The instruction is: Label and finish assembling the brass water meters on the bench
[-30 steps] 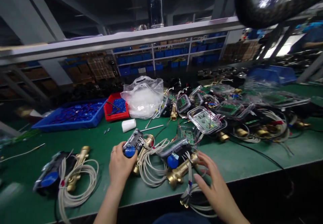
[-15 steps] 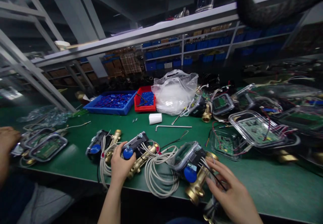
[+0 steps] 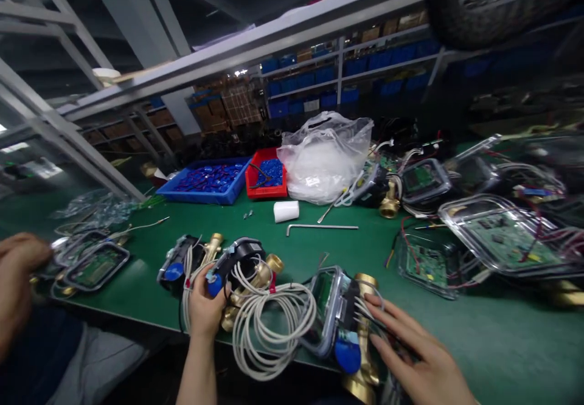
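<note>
My left hand (image 3: pixel 207 301) is closed, with thumb and fingers around the blue-capped black housing of a brass flow meter (image 3: pixel 246 298). A coil of pale cable (image 3: pixel 274 332) hangs from that meter over the bench edge. On the right, my right hand (image 3: pixel 410 347) grips a second brass meter (image 3: pixel 362 326) by its side, fingers over its wires. This one has a clear-lidded box (image 3: pixel 326 308) with a green circuit board and a blue round cap (image 3: pixel 347 353). A third meter (image 3: pixel 180 262) lies just left of my left hand.
Behind lie a hex key (image 3: pixel 323 227), a white roll (image 3: pixel 286 211), a blue tray (image 3: pixel 205 183), a red bin (image 3: pixel 267 177) and a plastic bag (image 3: pixel 319 168). Clear-lidded circuit boxes (image 3: pixel 506 235) crowd the right. A co-worker's hand (image 3: pixel 20 271) is at far left.
The right-hand meter has turned more upright and come nearer the front edge. The left-hand meter has tilted and shifted slightly, and its cable coil has moved left and forward.
</note>
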A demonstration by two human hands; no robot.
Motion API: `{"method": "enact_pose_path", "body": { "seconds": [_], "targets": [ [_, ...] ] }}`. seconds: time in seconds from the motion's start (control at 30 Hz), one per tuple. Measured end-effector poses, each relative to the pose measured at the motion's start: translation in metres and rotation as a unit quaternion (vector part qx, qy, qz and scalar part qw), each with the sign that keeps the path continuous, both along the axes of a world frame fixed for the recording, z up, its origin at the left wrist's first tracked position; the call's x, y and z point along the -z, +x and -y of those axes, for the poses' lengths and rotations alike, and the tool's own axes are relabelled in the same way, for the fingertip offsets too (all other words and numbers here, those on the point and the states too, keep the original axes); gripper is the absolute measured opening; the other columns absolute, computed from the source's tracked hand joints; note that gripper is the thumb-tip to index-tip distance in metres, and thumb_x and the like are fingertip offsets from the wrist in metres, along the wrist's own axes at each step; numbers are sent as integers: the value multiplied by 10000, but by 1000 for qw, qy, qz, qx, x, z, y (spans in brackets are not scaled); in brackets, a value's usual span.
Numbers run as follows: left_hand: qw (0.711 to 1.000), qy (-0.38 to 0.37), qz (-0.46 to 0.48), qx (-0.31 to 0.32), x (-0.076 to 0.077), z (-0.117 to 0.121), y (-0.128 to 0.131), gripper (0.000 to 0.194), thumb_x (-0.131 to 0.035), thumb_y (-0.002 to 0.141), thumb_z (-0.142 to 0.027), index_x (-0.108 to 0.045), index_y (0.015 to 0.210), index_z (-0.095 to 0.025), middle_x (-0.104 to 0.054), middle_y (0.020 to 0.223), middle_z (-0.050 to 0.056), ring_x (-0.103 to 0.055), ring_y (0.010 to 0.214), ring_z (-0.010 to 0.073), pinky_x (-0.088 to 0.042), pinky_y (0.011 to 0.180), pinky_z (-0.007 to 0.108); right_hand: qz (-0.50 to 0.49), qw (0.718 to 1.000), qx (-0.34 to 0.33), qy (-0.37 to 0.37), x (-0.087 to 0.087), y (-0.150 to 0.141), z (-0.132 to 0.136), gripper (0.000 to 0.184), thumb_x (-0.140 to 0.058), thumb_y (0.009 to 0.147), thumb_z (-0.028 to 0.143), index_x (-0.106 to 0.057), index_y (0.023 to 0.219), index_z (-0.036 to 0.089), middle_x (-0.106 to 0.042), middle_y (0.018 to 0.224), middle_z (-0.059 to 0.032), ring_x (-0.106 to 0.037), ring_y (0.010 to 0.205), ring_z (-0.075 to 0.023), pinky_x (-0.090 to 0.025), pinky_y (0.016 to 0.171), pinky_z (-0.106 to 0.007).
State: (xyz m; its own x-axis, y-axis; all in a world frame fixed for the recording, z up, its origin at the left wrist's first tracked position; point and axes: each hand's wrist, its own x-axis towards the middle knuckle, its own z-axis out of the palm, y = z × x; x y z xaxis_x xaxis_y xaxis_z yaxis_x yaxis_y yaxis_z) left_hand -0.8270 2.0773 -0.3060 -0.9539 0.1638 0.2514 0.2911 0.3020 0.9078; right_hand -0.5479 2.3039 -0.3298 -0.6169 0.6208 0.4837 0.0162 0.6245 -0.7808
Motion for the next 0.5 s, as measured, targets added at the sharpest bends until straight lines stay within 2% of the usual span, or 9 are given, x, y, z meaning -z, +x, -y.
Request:
{"method": "enact_pose_path", "body": {
  "seconds": [0.2,0.33,0.5],
  "targets": [
    [998,-41,-5,-45,-7,-11,2,611,-664,545,-489,-532,1066,-198,-625,1060,92,-608,1018,295,-492,923,425,7,1000,-11,-13,-10,-1,5,289,-583,845,256,-680,1117,246,-639,1163,-72,-622,1053,-216,-559,849,-288],
    [994,-75,-73,-33,-9,-21,8,530,-652,584,-435,-549,1041,-188,-615,1053,85,-597,1024,274,-478,939,406,19,999,-21,-16,-8,1,6,322,-558,858,214,-639,1169,229,-609,1205,-89,-601,1086,-210,-570,832,-280],
    [986,-91,-136,-17,-6,-31,16,500,-674,597,-399,-581,1035,-177,-616,1030,80,-597,983,263,-466,932,430,26,999,-18,16,-5,3,7,328,-548,874,218,-600,1198,219,-598,1197,-95,-602,1071,-211,-586,743,-263]
  ]
}}
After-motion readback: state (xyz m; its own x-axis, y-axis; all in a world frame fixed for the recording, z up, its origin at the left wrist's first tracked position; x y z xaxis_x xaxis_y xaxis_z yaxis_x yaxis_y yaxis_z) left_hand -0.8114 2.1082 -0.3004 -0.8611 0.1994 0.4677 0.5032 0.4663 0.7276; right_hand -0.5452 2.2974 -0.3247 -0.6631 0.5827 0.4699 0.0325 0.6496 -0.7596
